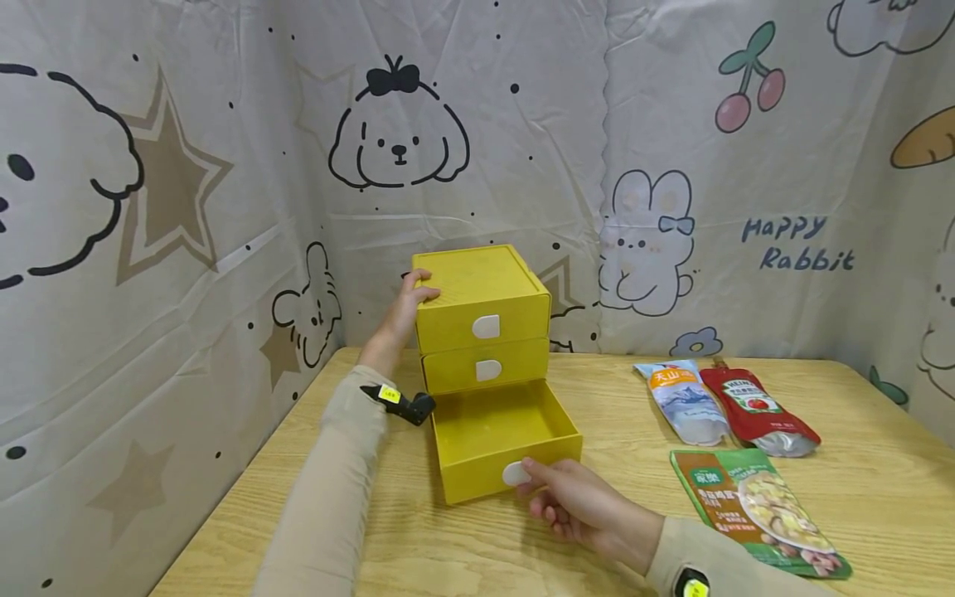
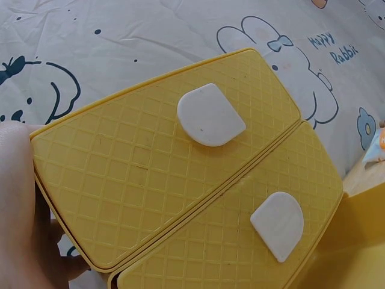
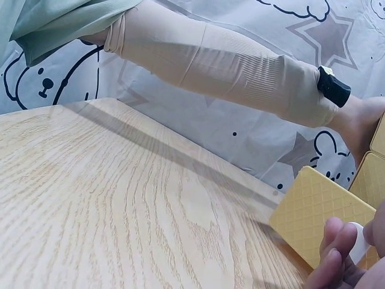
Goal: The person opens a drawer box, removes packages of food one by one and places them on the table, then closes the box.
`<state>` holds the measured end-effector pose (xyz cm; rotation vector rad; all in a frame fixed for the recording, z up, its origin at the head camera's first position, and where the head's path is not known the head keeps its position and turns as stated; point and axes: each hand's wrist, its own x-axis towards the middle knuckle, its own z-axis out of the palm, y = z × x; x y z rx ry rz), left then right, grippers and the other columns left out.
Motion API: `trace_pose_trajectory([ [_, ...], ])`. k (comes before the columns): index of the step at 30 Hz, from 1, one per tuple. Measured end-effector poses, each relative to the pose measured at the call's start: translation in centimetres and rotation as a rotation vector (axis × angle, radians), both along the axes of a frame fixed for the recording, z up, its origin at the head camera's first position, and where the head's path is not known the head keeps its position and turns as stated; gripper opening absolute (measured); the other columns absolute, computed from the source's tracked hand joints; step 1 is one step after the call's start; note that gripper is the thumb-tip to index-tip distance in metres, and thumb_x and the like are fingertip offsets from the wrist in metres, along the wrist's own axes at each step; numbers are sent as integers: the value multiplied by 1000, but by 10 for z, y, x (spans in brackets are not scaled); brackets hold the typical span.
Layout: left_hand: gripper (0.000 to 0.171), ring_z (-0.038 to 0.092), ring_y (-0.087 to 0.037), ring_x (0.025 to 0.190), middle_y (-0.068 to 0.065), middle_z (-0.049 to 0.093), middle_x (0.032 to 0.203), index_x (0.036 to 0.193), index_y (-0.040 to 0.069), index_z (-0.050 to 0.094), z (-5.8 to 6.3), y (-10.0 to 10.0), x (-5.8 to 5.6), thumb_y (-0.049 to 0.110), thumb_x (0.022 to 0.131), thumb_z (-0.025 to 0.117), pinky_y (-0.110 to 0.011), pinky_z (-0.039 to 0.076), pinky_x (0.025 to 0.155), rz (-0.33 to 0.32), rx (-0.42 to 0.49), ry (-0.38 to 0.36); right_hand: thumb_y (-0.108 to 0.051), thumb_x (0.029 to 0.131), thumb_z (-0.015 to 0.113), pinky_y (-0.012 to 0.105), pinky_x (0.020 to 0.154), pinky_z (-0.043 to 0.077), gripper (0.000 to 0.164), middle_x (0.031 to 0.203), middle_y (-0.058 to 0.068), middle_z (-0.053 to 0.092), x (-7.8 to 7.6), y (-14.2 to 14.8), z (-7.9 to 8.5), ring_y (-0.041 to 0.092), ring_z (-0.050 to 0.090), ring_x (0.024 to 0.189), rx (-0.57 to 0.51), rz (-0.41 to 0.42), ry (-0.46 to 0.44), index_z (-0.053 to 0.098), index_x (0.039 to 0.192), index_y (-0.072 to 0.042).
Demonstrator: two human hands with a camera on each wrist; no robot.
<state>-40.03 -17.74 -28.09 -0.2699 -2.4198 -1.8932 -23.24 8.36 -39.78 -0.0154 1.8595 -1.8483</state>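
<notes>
A yellow three-tier drawer cabinet (image 1: 481, 278) stands on the table, its bottom drawer (image 1: 511, 414) pulled out and bare inside. The upper two drawers are closed, each with a white tab handle (image 2: 210, 114). My left hand (image 1: 406, 311) grips the cabinet's upper left side, with fingertips over the top edge; in the left wrist view other fingers lie along the side wall. At the front of the bottom drawer, my right hand (image 1: 578, 502) pinches the white handle (image 1: 516, 473), thumb on its face. The right wrist view shows that handle (image 3: 359, 244) between thumb and fingers.
To the right on the wooden table (image 1: 597, 572) lie a white-and-blue pouch (image 1: 685, 402), a red Heinz ketchup pouch (image 1: 761, 410) and a green-and-brown food packet (image 1: 761, 510). A printed cloth (image 1: 522, 149) hangs behind the table and along its left side.
</notes>
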Motion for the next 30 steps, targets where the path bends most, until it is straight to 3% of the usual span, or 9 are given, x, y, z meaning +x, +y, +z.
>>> trace_pose_trajectory([
  [12,56,19,-35,149,-14,19,167,155,23,30,-2,0,-1,35,103,45,-58,12,118,3,19,-11,-40,110,50,17,53,41,46,68,-4,60,-8,-6,-1,2,45,54,-14,-1,-15,66,114,4],
  [30,54,16,-34,151,-14,17,167,154,17,31,-1,0,-2,32,104,45,-57,9,119,-2,20,21,-38,110,51,15,50,41,45,66,-4,59,-21,-17,-5,0,45,52,-17,-51,39,67,105,4],
])
